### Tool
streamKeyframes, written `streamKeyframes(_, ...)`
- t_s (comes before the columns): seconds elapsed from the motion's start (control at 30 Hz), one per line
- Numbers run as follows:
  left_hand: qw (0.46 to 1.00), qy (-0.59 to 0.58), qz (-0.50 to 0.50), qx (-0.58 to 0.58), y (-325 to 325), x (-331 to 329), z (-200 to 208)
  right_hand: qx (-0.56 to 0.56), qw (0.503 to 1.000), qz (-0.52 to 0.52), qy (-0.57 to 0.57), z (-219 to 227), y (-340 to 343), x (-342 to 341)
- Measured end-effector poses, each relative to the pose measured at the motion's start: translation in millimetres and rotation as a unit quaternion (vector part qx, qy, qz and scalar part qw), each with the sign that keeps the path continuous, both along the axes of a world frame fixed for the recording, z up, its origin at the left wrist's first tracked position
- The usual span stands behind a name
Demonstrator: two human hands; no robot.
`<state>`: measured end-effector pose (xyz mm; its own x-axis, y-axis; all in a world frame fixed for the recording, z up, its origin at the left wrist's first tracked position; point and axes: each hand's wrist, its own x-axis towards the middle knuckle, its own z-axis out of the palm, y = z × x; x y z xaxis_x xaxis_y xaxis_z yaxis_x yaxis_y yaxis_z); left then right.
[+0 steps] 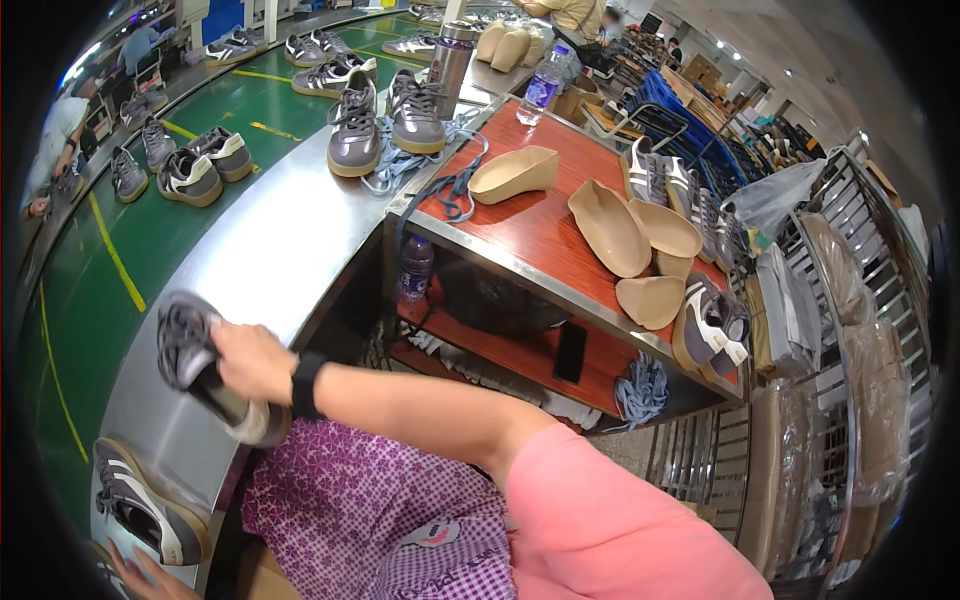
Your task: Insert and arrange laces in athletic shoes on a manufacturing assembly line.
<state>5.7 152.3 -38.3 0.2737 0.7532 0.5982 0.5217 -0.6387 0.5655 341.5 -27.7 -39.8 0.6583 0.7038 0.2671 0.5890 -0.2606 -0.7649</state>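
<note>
A dark grey sneaker [187,345] with black laces and a gum sole is in my right hand [252,362], the fingers closed on its collar. It is somewhat blurred and sits over the steel ledge [290,215]. At the lower left edge of the view, my left hand [148,577] shows in part, fingers spread and holding nothing. Just above it, another grey sneaker [138,500] with white stripes lies on its side on the steel. A pair of grey sneakers [354,128] stands farther up the ledge, beside a bundle of blue laces [400,165].
A green conveyor belt [90,300] on the left carries several sneakers. The red-topped table [520,235] holds tan shoe forms [610,228], a water bottle [541,88] and sneakers. A steel flask [451,65] stands behind the ledge. Wire racks [810,300] are at right.
</note>
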Motion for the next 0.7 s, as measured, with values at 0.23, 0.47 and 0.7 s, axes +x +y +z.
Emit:
streamKeyframes(0.23, 0.897, 0.075, -0.250, -0.356, -179.9, 36.6, 39.6, -0.040, 0.992, 0.113, 0.031, -1.1, -67.9, -161.3)
streamKeyframes(0.47, 0.892, 0.088, -0.271, -0.350, -207.3, -52.5, -30.3, -0.049, 0.969, 0.240, 0.034, -32.7, -125.8, -225.0)
streamKeyframes(0.7, 0.856, 0.173, -0.268, -0.407, -209.8, -17.7, -1.8, -0.115, 0.959, 0.240, 0.092, -4.3, -135.4, -196.0)
